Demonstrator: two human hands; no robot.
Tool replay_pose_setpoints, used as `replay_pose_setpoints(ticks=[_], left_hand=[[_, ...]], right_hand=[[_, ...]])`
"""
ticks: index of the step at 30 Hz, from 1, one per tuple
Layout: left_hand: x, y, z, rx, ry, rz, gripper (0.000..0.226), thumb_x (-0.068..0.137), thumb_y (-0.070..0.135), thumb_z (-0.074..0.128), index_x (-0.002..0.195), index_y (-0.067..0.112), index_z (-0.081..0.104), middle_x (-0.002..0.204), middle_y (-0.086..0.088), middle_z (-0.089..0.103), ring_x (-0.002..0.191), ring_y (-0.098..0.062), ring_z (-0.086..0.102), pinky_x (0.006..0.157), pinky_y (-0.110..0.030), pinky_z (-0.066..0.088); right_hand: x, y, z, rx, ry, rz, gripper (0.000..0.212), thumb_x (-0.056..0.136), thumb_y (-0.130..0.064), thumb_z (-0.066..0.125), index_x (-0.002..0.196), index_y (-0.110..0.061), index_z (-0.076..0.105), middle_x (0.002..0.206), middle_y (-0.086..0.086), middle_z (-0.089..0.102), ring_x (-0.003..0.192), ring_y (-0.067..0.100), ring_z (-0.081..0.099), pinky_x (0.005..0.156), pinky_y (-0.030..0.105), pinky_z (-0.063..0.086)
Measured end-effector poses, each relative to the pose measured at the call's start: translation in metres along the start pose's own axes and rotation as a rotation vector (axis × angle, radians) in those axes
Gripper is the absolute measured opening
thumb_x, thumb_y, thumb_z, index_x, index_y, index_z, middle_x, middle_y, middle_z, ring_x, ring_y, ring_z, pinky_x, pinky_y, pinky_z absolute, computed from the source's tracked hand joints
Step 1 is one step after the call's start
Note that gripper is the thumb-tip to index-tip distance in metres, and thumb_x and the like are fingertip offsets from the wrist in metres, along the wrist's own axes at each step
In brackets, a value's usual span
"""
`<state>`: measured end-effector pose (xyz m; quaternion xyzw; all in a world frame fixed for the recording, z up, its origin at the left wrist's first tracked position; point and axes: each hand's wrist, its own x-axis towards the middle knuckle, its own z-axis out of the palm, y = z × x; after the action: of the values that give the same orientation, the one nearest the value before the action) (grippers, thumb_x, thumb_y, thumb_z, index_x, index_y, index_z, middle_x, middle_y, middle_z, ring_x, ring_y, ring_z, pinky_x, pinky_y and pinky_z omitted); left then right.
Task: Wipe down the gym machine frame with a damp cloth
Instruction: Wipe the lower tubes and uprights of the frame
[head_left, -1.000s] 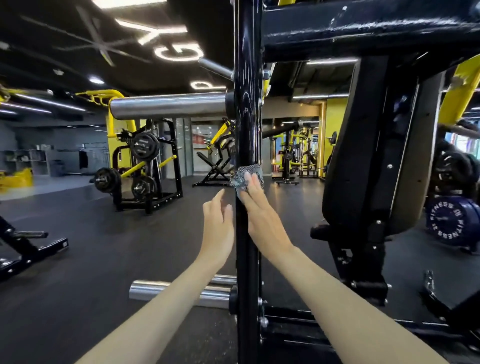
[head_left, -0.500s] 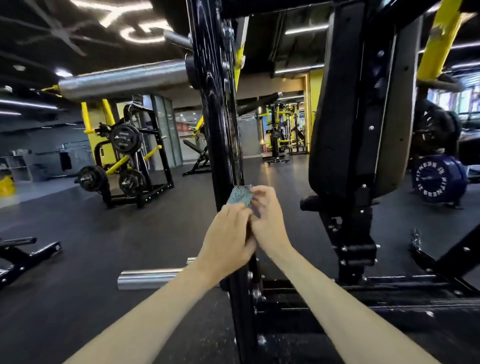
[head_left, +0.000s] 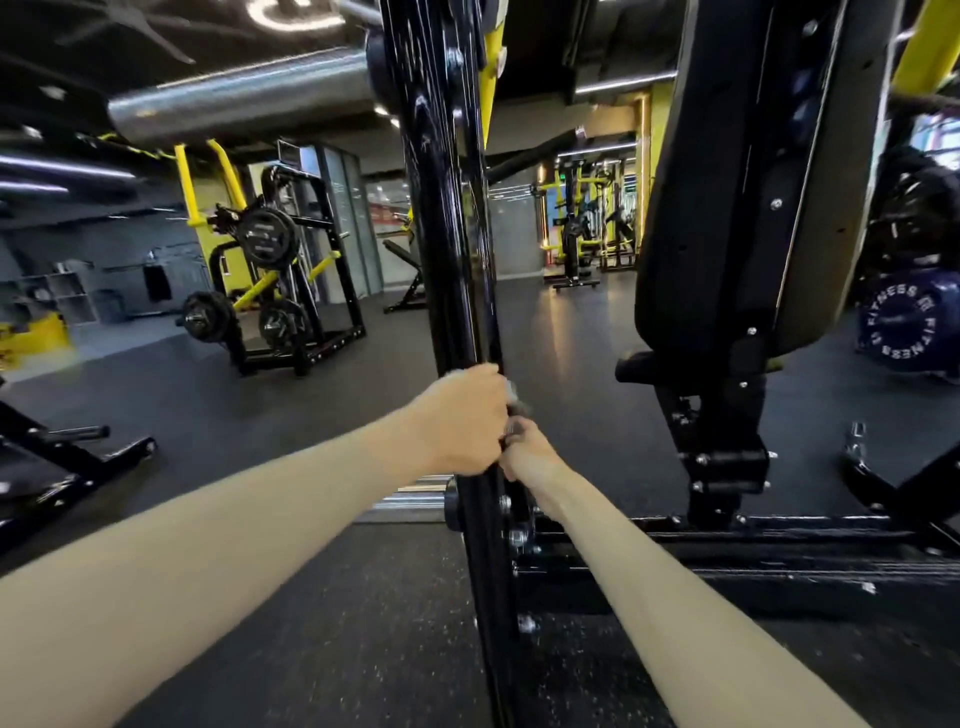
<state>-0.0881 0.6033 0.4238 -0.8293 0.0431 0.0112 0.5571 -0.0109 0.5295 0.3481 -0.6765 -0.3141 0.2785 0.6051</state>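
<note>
L hand (head_left: 462, 418) curls tight round post (head_left: 447, 234), low down. R hand (head_left: 532, 460) just beside it, fingers curled on cloth (head_left: 515, 415), bunched btwn both hands against post. Pad (head_left: 727, 208) right; rack (head_left: 296, 312) far left.

Your hands in view: two, left hand (head_left: 462, 421) and right hand (head_left: 531, 457). Cloth (head_left: 513, 427): one, only scrap showing between them. Black upright post (head_left: 441, 208) in front of you: one. Chrome pegs sticking out to your left: two, upper peg (head_left: 239, 101) and lower peg (head_left: 410, 500). Back pad (head_left: 727, 182) at your right: one. Black plates (head_left: 269, 237) on far rack (head_left: 322, 349): three. Blue plate (head_left: 906, 327) with white lettering: one. Ring light (head_left: 291, 13) overhead: one.
</note>
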Motion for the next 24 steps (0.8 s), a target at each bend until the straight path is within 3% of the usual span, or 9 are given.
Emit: replay_pose_setpoints(ticks=[3, 5, 7, 9, 11, 13, 15, 19, 24], left_hand=[[0.006, -0.012, -0.018, 0.053, -0.074, 0.032, 0.035, 0.096, 0.028, 0.035, 0.112, 0.021, 0.066, 0.115, -0.001, 0.066, 0.115, -0.024, 0.055, 0.115, -0.043, 0.018], [0.011, -0.044, -0.027, 0.181, -0.016, -0.206, 0.04, 0.1, 0.031, 0.032, 0.125, 0.018, 0.059, 0.131, -0.01, 0.059, 0.13, -0.029, 0.046, 0.117, -0.049, 0.007], [0.011, -0.052, -0.029, 0.189, -0.051, -0.357, 0.045, 0.101, 0.033, 0.029, 0.132, 0.014, 0.054, 0.143, -0.015, 0.048, 0.14, -0.032, 0.032, 0.117, -0.051, 0.002], [0.013, -0.022, -0.022, 0.09, -0.086, -0.214, 0.04, 0.1, 0.029, 0.033, 0.122, 0.014, 0.062, 0.133, -0.01, 0.057, 0.132, -0.029, 0.041, 0.118, -0.048, 0.01], [0.007, 0.015, -0.021, 0.061, -0.175, -0.033, 0.036, 0.099, 0.025, 0.035, 0.115, 0.014, 0.065, 0.125, -0.005, 0.061, 0.125, -0.026, 0.046, 0.119, -0.045, 0.01], [0.006, 0.016, -0.019, 0.085, -0.169, -0.03, 0.035, 0.099, 0.023, 0.035, 0.116, 0.013, 0.064, 0.124, -0.005, 0.061, 0.125, -0.026, 0.047, 0.119, -0.047, 0.0], [0.007, -0.01, -0.021, 0.19, -0.008, -0.126, 0.038, 0.097, 0.019, 0.032, 0.117, 0.013, 0.065, 0.122, -0.006, 0.062, 0.124, -0.029, 0.048, 0.118, -0.052, -0.001], [-0.009, -0.045, -0.012, 0.274, 0.139, -0.37, 0.052, 0.093, 0.018, 0.02, 0.12, 0.01, 0.064, 0.131, -0.011, 0.058, 0.135, -0.029, 0.042, 0.116, -0.054, 0.015], [0.012, 0.024, 0.011, 0.053, 0.047, -0.036, 0.036, 0.101, 0.02, 0.033, 0.113, 0.016, 0.067, 0.117, -0.004, 0.061, 0.119, -0.028, 0.047, 0.115, -0.046, 0.017]], right_hand=[[0.001, 0.015, 0.001, -0.109, -0.107, 0.03, 0.067, 0.079, 0.015, 0.041, 0.143, -0.004, 0.033, 0.11, 0.005, 0.055, 0.092, 0.018, 0.052, 0.064, 0.022, 0.04], [0.003, 0.022, -0.003, -0.095, -0.17, 0.06, 0.085, 0.083, 0.008, 0.057, 0.152, -0.017, 0.015, 0.131, 0.001, 0.048, 0.113, 0.019, 0.048, 0.081, 0.024, 0.044], [0.009, 0.029, -0.003, -0.085, -0.139, 0.059, 0.115, 0.078, -0.017, 0.079, 0.154, -0.023, -0.006, 0.152, -0.001, 0.029, 0.136, 0.02, 0.035, 0.108, 0.033, 0.034], [0.014, 0.038, 0.005, -0.099, -0.053, -0.001, 0.146, 0.053, -0.051, 0.09, 0.151, -0.032, -0.017, 0.159, -0.001, 0.016, 0.146, 0.022, 0.02, 0.118, 0.046, 0.023], [0.039, 0.064, 0.015, -0.052, -0.026, -0.075, 0.157, 0.034, -0.069, 0.087, 0.147, -0.043, -0.019, 0.157, -0.008, 0.025, 0.145, 0.02, 0.023, 0.116, 0.051, 0.026], [0.051, 0.077, 0.023, -0.033, -0.03, -0.141, 0.155, 0.033, -0.069, 0.087, 0.146, -0.045, -0.017, 0.154, -0.01, 0.028, 0.143, 0.015, 0.027, 0.115, 0.049, 0.028], [0.031, 0.065, 0.027, -0.109, 0.005, -0.172, 0.152, 0.038, -0.062, 0.088, 0.15, -0.037, -0.013, 0.156, -0.006, 0.027, 0.143, 0.017, 0.028, 0.116, 0.048, 0.025], [0.025, 0.066, 0.029, -0.078, 0.12, -0.264, 0.1, 0.066, -0.02, 0.085, 0.147, -0.022, 0.026, 0.126, -0.008, 0.048, 0.116, 0.009, 0.047, 0.095, 0.02, 0.037], [0.031, 0.07, 0.033, -0.071, 0.143, -0.303, 0.077, 0.063, -0.015, 0.083, 0.129, -0.018, 0.043, 0.111, -0.008, 0.057, 0.101, 0.009, 0.055, 0.078, 0.018, 0.042]])
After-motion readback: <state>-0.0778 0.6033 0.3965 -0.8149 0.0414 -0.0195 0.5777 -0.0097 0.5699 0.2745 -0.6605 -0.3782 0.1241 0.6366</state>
